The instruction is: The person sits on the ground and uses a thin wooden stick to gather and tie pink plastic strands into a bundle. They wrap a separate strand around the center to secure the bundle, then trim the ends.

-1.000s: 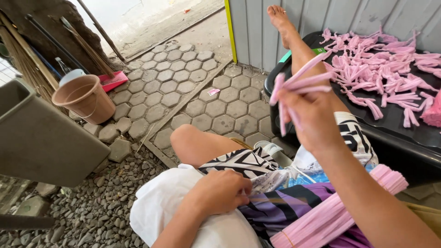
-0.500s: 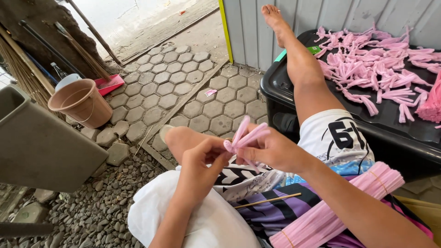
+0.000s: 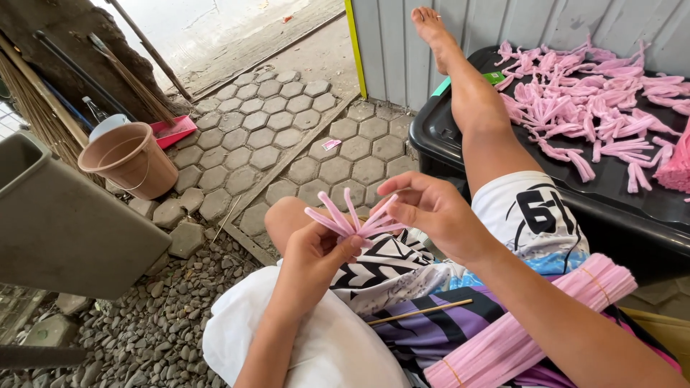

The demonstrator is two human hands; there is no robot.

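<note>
Pink strips [image 3: 350, 218] fanned out above the lap, pinched at the base in the left hand [image 3: 316, 253], grip clamped on them. Right hand [image 3: 429, 210] just beside, fingertips closed on the strips' right ends. More pink strips heaped on a black tray [image 3: 460, 133]; a banded pink bundle [image 3: 532, 323] across the thigh.

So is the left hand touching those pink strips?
Touching. The head view shows the left hand pinching the fanned pink strips at their base between thumb and fingers.
</note>
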